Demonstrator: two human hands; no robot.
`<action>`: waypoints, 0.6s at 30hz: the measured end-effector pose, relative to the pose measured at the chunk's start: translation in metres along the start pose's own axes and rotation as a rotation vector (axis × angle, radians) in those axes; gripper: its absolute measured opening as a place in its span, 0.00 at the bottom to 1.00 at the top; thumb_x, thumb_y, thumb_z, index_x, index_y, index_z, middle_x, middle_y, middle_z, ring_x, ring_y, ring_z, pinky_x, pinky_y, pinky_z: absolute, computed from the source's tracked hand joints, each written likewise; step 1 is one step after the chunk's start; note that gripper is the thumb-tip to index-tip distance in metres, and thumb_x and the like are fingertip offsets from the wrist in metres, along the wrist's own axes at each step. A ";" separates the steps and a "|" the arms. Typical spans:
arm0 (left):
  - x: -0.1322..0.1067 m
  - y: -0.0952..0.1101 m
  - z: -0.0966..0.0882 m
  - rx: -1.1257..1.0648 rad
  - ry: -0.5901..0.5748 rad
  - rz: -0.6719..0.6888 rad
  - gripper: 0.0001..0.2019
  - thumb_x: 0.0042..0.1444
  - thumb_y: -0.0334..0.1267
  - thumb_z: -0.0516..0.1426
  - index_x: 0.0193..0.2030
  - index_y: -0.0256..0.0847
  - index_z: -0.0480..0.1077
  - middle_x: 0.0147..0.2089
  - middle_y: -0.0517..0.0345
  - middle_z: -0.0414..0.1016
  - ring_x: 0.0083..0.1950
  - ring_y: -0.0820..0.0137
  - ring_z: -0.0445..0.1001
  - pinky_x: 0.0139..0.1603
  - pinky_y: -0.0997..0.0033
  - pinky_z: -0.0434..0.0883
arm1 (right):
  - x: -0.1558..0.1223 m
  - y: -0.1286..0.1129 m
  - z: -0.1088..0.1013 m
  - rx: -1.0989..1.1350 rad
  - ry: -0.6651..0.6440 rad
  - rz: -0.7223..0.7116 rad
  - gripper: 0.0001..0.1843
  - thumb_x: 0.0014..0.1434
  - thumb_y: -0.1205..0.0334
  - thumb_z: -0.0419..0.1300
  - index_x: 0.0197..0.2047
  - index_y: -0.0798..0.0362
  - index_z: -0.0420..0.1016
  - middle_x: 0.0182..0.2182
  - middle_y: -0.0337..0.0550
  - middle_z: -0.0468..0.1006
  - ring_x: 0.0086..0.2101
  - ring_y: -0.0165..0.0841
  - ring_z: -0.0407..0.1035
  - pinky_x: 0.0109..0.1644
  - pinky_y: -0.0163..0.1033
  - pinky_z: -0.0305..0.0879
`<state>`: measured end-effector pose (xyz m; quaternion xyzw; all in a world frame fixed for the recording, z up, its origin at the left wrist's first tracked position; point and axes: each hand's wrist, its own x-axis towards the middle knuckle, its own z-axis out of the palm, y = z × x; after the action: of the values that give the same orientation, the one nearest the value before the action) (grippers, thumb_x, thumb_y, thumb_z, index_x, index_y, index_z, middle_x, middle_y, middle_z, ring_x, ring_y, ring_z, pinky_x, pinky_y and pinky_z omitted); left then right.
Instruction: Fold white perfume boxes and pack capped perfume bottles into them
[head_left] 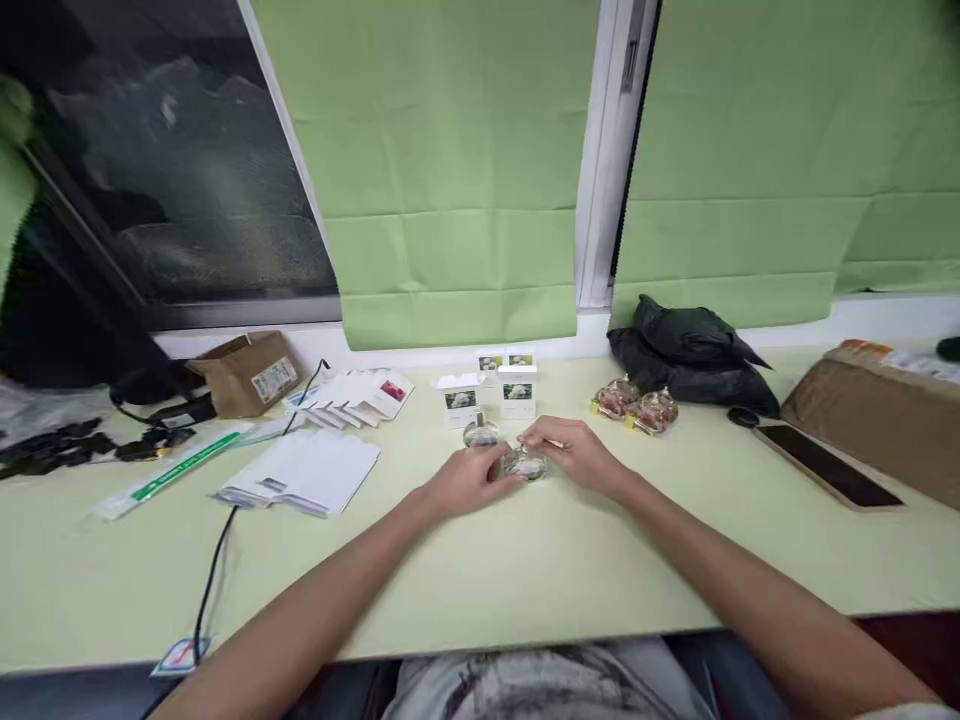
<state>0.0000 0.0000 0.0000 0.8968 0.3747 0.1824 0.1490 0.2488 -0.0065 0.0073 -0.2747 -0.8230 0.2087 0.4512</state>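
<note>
Steadying a clear glass bottle [525,464] between them, the left hand [469,482] and right hand [574,452] meet low over the tabletop [540,570]. The left thumb and fingers are curled around the bottle's near left side, probably to stop it sliding or tipping. The right fingers are bunched together at its top; whether they pinch the neck or only rest there, I cannot tell.

Just beyond the left fingertips stands a second glass bottle [481,433], within easy reach. Behind it, an upright white carton [460,402] has its top flaps raised, perhaps to leave its mouth accessible. Another white carton [518,392] with a flower picture stands beside it, straight past the right fingertips, seemingly grouped so as to stay out of the fingers' way.

Well left of the left fingers lie flat white cartons [307,465], likely stacked to save room. Right of the right fingers, two reddish wrapped bottles [652,411] sit together, near black plastic bags [675,355] apparently pushed back against the wall.
</note>
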 end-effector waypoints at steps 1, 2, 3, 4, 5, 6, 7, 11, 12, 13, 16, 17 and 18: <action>0.000 0.000 0.000 -0.006 0.000 0.001 0.19 0.68 0.58 0.54 0.38 0.45 0.62 0.30 0.64 0.71 0.30 0.69 0.68 0.31 0.68 0.59 | 0.002 -0.002 -0.002 -0.029 -0.024 -0.007 0.08 0.72 0.64 0.58 0.40 0.50 0.77 0.43 0.46 0.82 0.44 0.37 0.77 0.50 0.40 0.70; 0.000 0.001 -0.001 -0.012 0.001 0.002 0.19 0.68 0.58 0.54 0.37 0.45 0.62 0.30 0.63 0.71 0.30 0.69 0.68 0.31 0.68 0.59 | 0.003 -0.003 -0.003 -0.052 -0.045 -0.011 0.09 0.72 0.64 0.57 0.40 0.50 0.77 0.43 0.46 0.82 0.43 0.36 0.77 0.50 0.40 0.70; 0.000 0.001 -0.001 -0.015 0.001 0.003 0.18 0.68 0.57 0.54 0.37 0.45 0.62 0.30 0.63 0.71 0.30 0.69 0.68 0.31 0.68 0.59 | 0.005 -0.004 -0.005 -0.072 -0.064 -0.010 0.09 0.72 0.64 0.57 0.39 0.50 0.77 0.43 0.45 0.82 0.43 0.36 0.77 0.49 0.40 0.70; 0.000 0.001 -0.001 -0.018 0.001 0.004 0.18 0.68 0.57 0.54 0.38 0.45 0.62 0.30 0.63 0.71 0.30 0.69 0.68 0.31 0.68 0.59 | 0.006 -0.006 -0.006 -0.086 -0.080 -0.006 0.09 0.72 0.64 0.57 0.39 0.49 0.77 0.43 0.45 0.82 0.43 0.36 0.77 0.49 0.40 0.70; 0.000 0.001 -0.002 -0.019 0.001 0.006 0.18 0.68 0.57 0.54 0.38 0.45 0.62 0.30 0.63 0.71 0.30 0.68 0.68 0.31 0.68 0.59 | 0.007 -0.006 -0.007 -0.101 -0.097 0.004 0.10 0.72 0.64 0.57 0.39 0.49 0.78 0.43 0.45 0.82 0.42 0.36 0.77 0.48 0.40 0.70; 0.000 0.001 -0.002 -0.018 0.000 0.008 0.18 0.68 0.57 0.54 0.38 0.45 0.62 0.30 0.63 0.72 0.30 0.68 0.68 0.31 0.68 0.59 | 0.008 -0.007 -0.008 -0.107 -0.107 0.017 0.10 0.72 0.64 0.57 0.39 0.49 0.78 0.43 0.44 0.83 0.42 0.36 0.77 0.48 0.40 0.70; 0.000 0.001 -0.002 -0.017 0.000 0.008 0.18 0.68 0.58 0.54 0.38 0.45 0.62 0.30 0.63 0.71 0.30 0.68 0.68 0.31 0.68 0.59 | 0.009 -0.007 -0.008 -0.100 -0.108 0.032 0.09 0.72 0.64 0.57 0.39 0.49 0.78 0.42 0.44 0.83 0.42 0.36 0.77 0.48 0.40 0.70; -0.001 -0.001 -0.001 -0.012 0.003 0.010 0.18 0.68 0.58 0.54 0.38 0.45 0.62 0.29 0.64 0.71 0.29 0.69 0.67 0.32 0.68 0.60 | 0.008 -0.003 -0.004 -0.024 -0.060 0.078 0.09 0.71 0.63 0.58 0.39 0.49 0.78 0.42 0.44 0.84 0.42 0.37 0.78 0.49 0.41 0.72; -0.001 -0.001 -0.001 -0.012 0.004 0.012 0.18 0.68 0.58 0.54 0.38 0.45 0.62 0.29 0.64 0.71 0.29 0.69 0.68 0.32 0.68 0.60 | 0.007 -0.002 -0.003 -0.015 -0.047 0.074 0.09 0.71 0.62 0.58 0.39 0.49 0.78 0.42 0.45 0.84 0.43 0.37 0.78 0.49 0.41 0.72; -0.001 -0.002 -0.001 -0.012 0.004 0.014 0.18 0.68 0.58 0.54 0.38 0.45 0.62 0.29 0.64 0.71 0.29 0.69 0.68 0.32 0.68 0.60 | 0.006 -0.001 -0.002 -0.016 -0.038 0.062 0.09 0.71 0.62 0.58 0.40 0.49 0.79 0.43 0.45 0.84 0.43 0.37 0.78 0.50 0.42 0.72; -0.001 -0.002 0.000 -0.012 0.007 0.019 0.18 0.68 0.58 0.54 0.38 0.45 0.62 0.29 0.64 0.71 0.30 0.68 0.68 0.32 0.68 0.60 | 0.003 0.000 -0.001 -0.062 -0.040 -0.006 0.10 0.72 0.64 0.55 0.41 0.49 0.78 0.45 0.46 0.83 0.44 0.37 0.78 0.50 0.42 0.71; -0.001 -0.002 0.000 -0.015 0.007 0.020 0.19 0.68 0.58 0.54 0.38 0.45 0.62 0.29 0.63 0.71 0.30 0.68 0.68 0.32 0.68 0.60 | 0.003 0.000 -0.001 -0.085 -0.052 -0.024 0.11 0.73 0.64 0.55 0.41 0.49 0.78 0.45 0.46 0.83 0.44 0.37 0.77 0.50 0.41 0.70; -0.001 -0.002 0.000 -0.017 0.010 0.020 0.19 0.68 0.58 0.54 0.38 0.45 0.62 0.29 0.63 0.71 0.30 0.68 0.68 0.32 0.68 0.60 | 0.003 0.000 -0.002 -0.108 -0.065 -0.033 0.11 0.73 0.65 0.55 0.42 0.49 0.78 0.45 0.46 0.83 0.44 0.37 0.77 0.49 0.41 0.70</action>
<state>-0.0021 0.0009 -0.0008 0.8982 0.3649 0.1914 0.1530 0.2493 -0.0043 0.0109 -0.2780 -0.8519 0.1652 0.4120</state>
